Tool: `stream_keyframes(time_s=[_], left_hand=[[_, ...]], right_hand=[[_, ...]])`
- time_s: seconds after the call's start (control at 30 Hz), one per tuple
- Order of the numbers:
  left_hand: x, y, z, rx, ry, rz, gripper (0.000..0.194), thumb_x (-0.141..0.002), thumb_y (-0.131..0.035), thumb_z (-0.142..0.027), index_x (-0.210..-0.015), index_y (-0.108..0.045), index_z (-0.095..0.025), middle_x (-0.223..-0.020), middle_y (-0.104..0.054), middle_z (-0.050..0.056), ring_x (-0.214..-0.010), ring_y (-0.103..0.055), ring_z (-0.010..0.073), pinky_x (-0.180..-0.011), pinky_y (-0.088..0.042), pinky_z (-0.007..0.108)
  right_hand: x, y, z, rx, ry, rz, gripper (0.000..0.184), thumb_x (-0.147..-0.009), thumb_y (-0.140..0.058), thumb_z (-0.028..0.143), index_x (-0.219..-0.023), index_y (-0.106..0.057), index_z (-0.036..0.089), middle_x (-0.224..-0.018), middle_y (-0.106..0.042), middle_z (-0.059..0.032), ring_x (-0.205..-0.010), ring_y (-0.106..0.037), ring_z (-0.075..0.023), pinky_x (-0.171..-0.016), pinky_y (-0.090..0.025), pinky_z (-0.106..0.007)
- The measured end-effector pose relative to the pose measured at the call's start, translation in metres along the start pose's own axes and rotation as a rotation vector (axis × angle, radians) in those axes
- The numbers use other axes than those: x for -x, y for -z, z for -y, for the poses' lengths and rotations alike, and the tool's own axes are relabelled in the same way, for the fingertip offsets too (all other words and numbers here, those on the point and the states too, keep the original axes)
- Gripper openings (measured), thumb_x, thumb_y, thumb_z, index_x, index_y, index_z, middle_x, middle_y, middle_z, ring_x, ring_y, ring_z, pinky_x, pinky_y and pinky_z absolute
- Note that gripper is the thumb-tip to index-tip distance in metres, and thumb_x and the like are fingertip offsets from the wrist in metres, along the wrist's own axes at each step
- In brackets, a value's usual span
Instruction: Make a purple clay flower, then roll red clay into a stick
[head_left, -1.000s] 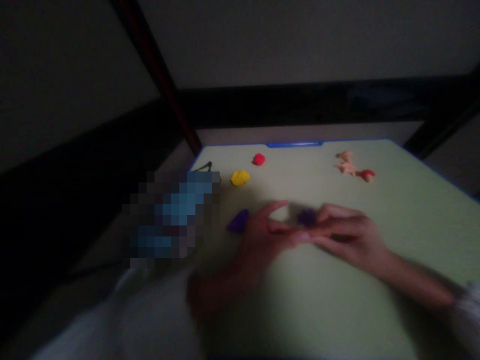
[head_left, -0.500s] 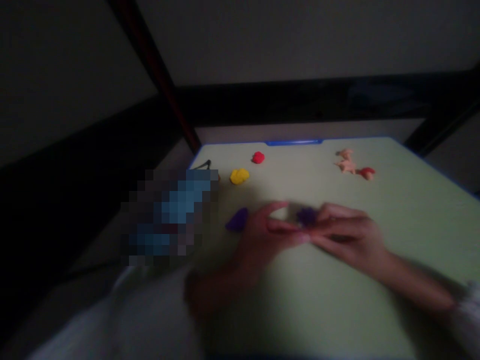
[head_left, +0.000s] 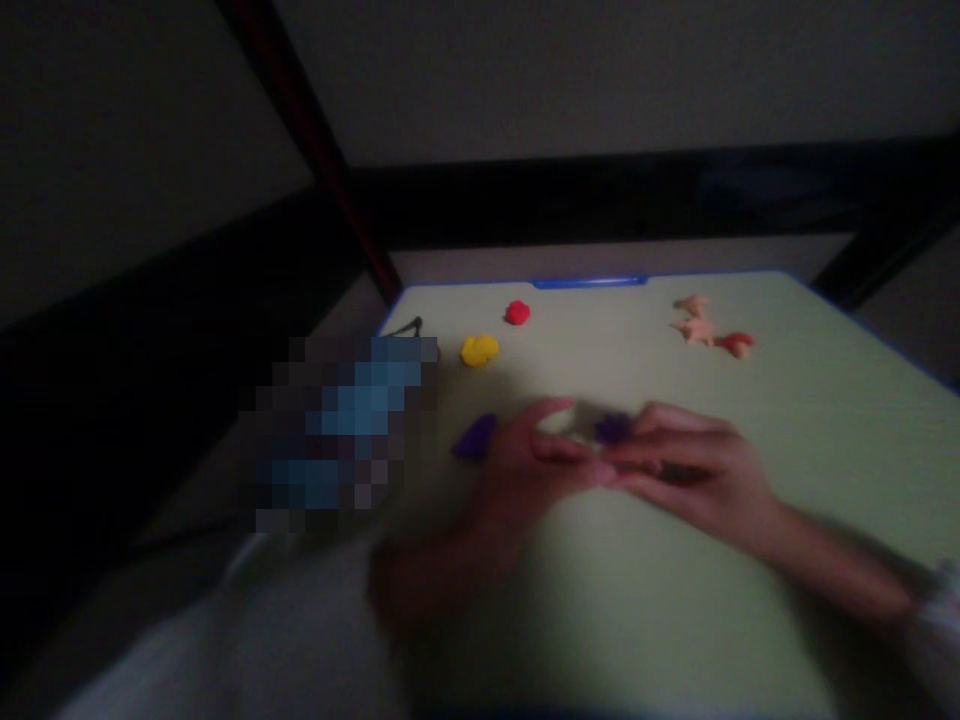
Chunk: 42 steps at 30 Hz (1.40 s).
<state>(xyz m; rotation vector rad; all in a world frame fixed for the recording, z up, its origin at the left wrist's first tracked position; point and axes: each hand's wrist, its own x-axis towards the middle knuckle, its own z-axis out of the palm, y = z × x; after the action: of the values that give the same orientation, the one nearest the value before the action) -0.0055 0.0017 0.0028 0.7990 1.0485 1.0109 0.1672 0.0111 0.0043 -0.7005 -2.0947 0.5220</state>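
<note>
The left hand (head_left: 525, 470) and right hand (head_left: 697, 465) meet at their fingertips over the table (head_left: 600, 620). Compared with half a second ago, a wider gap shows between the right hand's upper and lower fingers, with a pinkish patch inside it, too blurred to name. The left hand keeps nearly the same pose, its upper finger curved apart from the rest. I cannot tell whether either hand's fingers are clamped on anything.

The purple lump (head_left: 612, 428) stays just beyond the right hand's bent fingers; whether they touch it is unclear. The purple wedge (head_left: 474, 440) remains beside the left hand, partly hidden by it. Farther off, the yellow lump (head_left: 478, 350), red lump (head_left: 517, 312) and peach star (head_left: 697, 331) lie as before.
</note>
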Motion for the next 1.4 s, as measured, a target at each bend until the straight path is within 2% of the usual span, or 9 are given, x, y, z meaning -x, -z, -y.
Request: stream_keyframes(time_s=[0.23, 0.33, 0.47, 0.63, 0.8, 1.03, 1.27, 1.4], left_hand=[[-0.0008, -0.0010, 0.0012, -0.040, -0.006, -0.018, 0.066, -0.051, -0.077, -0.005, -0.111, -0.054, -0.022, -0.064, -0.069, -0.004, -0.059, -0.065, 0.0122, -0.061, -0.049, 0.022], [0.0019, -0.0019, -0.0010, -0.048, -0.031, -0.011, 0.066, -0.057, -0.076, -0.009, -0.118, -0.050, -0.018, -0.067, -0.069, -0.003, -0.060, -0.065, 0.0114, -0.061, -0.049, 0.021], [0.0036, -0.0024, -0.0035, -0.057, -0.026, -0.058, 0.055, -0.068, -0.071, -0.016, -0.119, -0.050, -0.019, -0.069, -0.070, -0.002, -0.067, -0.067, 0.0140, -0.062, -0.050, 0.023], [0.0026, -0.0020, -0.0035, -0.069, -0.025, -0.061, 0.054, -0.066, -0.073, -0.017, -0.116, -0.052, -0.018, -0.068, -0.070, -0.002, -0.069, -0.067, 0.0162, -0.061, -0.049, 0.024], [0.0027, -0.0018, -0.0026, -0.089, -0.012, -0.037, 0.055, -0.064, -0.075, -0.015, -0.114, -0.052, -0.019, -0.070, -0.072, -0.001, -0.067, -0.067, 0.0183, -0.062, -0.048, 0.027], [0.0023, -0.0014, -0.0015, -0.086, -0.038, -0.028, 0.054, -0.063, -0.074, -0.013, -0.112, -0.052, -0.019, -0.066, -0.071, -0.001, -0.062, -0.065, 0.0166, -0.064, -0.048, 0.027], [0.0016, -0.0010, -0.0024, -0.094, -0.020, -0.006, 0.054, -0.062, -0.073, -0.013, -0.113, -0.054, -0.017, -0.069, -0.072, 0.000, -0.061, -0.064, 0.0158, -0.059, -0.044, 0.025], [0.0041, -0.0027, -0.0044, -0.097, -0.034, -0.026, 0.055, -0.062, -0.074, -0.014, -0.113, -0.055, -0.017, -0.061, -0.069, -0.003, -0.056, -0.061, 0.0139, -0.058, -0.043, 0.024]], right_hand=[[0.0001, -0.0042, -0.0008, -0.015, 0.028, -0.018, 0.013, -0.081, -0.063, 0.020, -0.089, -0.072, 0.015, -0.070, -0.055, -0.0018, -0.058, -0.054, -0.0085, -0.048, -0.043, -0.019], [-0.0006, -0.0017, -0.0023, -0.024, 0.020, -0.053, 0.013, -0.081, -0.063, 0.020, -0.090, -0.073, 0.019, -0.070, -0.056, -0.0010, -0.059, -0.055, -0.0086, -0.047, -0.042, -0.019], [-0.0022, 0.0028, -0.0029, -0.003, -0.040, -0.104, 0.014, -0.079, -0.066, 0.021, -0.091, -0.074, 0.024, -0.067, -0.056, -0.0001, -0.056, -0.053, -0.0084, -0.045, -0.041, -0.020], [-0.0029, 0.0044, -0.0019, 0.013, -0.009, -0.092, 0.014, -0.082, -0.063, 0.026, -0.090, -0.074, 0.024, -0.065, -0.056, -0.0003, -0.054, -0.053, -0.0082, -0.045, -0.041, -0.019], [-0.0015, 0.0047, -0.0016, 0.020, 0.020, -0.077, 0.014, -0.083, -0.062, 0.022, -0.090, -0.074, 0.022, -0.067, -0.057, -0.0012, -0.057, -0.055, -0.0085, -0.048, -0.044, -0.019], [-0.0018, 0.0020, -0.0027, 0.001, -0.043, -0.050, 0.016, -0.080, -0.065, 0.029, -0.091, -0.073, 0.021, -0.073, -0.059, -0.0026, -0.061, -0.057, -0.0098, -0.049, -0.046, -0.020], [-0.0015, 0.0031, -0.0024, -0.023, -0.007, -0.083, 0.013, -0.080, -0.065, 0.025, -0.089, -0.074, 0.023, -0.069, -0.056, -0.0006, -0.059, -0.055, -0.0085, -0.048, -0.045, -0.019], [-0.0023, 0.0035, -0.0002, -0.033, -0.001, -0.076, 0.012, -0.081, -0.064, 0.026, -0.087, -0.074, 0.023, -0.069, -0.057, -0.0009, -0.059, -0.056, -0.0085, -0.048, -0.045, -0.019]])
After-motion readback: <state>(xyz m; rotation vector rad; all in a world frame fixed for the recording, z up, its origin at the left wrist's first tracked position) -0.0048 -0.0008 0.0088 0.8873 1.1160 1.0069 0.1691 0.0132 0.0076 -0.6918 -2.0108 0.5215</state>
